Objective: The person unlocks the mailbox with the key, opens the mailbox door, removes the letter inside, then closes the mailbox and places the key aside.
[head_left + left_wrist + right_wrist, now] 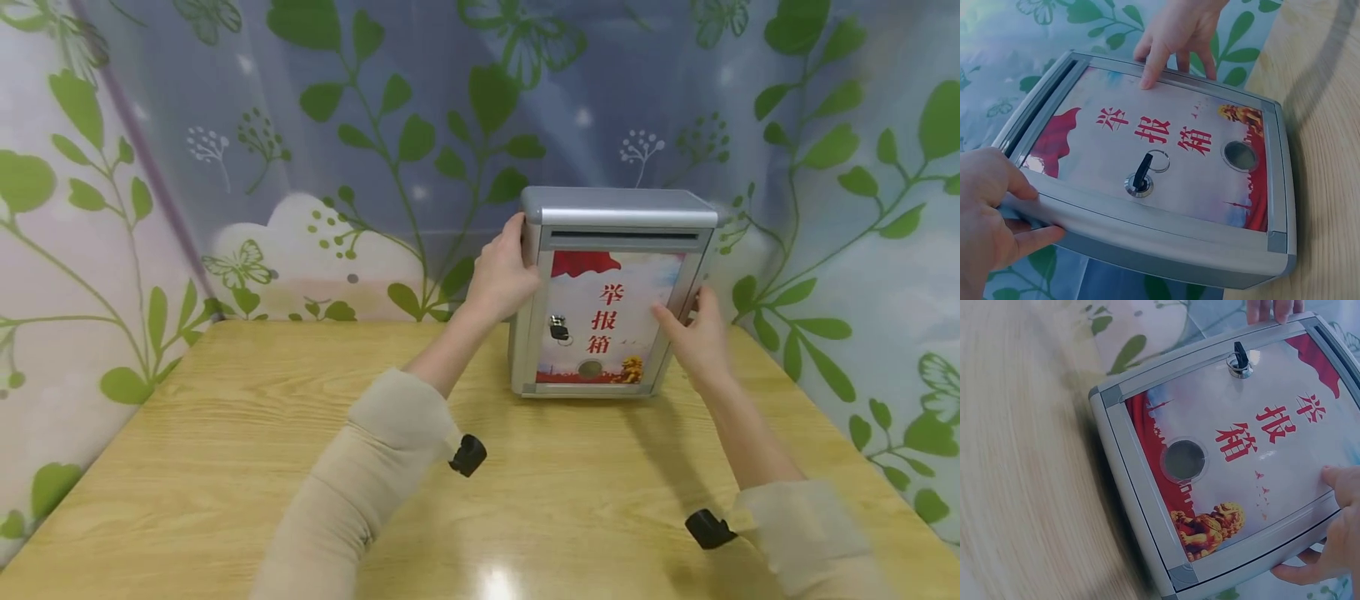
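Observation:
A silver metal report box (570, 237) stands near the far side of the table, its front facing me. Red Chinese characters and a round window mark its front panel, below a slot. At the panel's left side sits a lock with a black key (1142, 172) and ring in it. My left hand (501, 279) holds the box's upper left side. On the opposite side my right hand (697, 337) grips the edge, thumb on the front panel and fingers around the side. Whether the box's bottom rests fully on the table cannot be told.
The box is on a light wood-grain table (300, 400). Behind and beside the table hangs a curtain (345, 217) printed with green leaves and butterflies. Black clips (468, 455) are attached near both beige sleeves.

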A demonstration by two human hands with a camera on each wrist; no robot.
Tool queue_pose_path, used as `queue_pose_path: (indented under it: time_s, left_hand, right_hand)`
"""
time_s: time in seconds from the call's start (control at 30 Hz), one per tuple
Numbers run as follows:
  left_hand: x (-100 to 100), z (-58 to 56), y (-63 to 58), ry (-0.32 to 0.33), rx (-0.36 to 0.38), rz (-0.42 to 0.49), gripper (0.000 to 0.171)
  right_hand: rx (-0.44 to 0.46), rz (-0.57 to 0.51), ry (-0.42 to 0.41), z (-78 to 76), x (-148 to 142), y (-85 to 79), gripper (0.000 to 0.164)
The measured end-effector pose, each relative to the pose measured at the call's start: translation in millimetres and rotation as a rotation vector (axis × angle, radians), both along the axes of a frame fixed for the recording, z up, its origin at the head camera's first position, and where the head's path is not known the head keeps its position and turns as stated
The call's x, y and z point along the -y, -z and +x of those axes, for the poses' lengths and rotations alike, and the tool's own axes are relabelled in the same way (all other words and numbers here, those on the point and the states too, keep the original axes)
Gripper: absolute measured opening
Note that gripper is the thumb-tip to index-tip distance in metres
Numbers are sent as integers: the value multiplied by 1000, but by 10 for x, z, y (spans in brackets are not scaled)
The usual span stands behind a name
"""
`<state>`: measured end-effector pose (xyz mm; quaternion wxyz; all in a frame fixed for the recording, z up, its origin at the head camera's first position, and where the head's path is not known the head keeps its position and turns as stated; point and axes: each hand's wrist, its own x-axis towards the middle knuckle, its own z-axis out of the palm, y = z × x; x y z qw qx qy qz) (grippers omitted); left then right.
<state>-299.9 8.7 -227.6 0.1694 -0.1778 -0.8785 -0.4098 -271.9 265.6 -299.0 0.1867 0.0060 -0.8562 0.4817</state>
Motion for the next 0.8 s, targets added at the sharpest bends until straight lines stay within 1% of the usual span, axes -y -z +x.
queue_pose_path:
  time_s: [0.07, 0.13, 0.37, 0.47, 0.63, 0.8]
  left_hand:
    - [57, 15, 16, -5, 11, 1, 63]
    - [108, 34, 29, -8, 19, 5, 64]
    - [310, 93, 63, -19, 19, 31, 63]
    - [395, 115, 61, -29, 17, 28, 63]
    - [490, 146, 32, -31, 0, 17, 63]
    - [572, 180, 46, -22, -3, 31, 61]
  right_hand:
    - [-2, 3, 1, 2, 56, 19, 70]
    - [5, 13, 0, 11, 104, 32, 72]
    - [46, 38, -17, 51, 271, 27, 77]
    - [48, 32, -31, 69, 348, 22, 80]
    - [27, 20, -41, 71, 452, 14, 76]
    - [52, 3, -49, 83, 536, 34, 82]
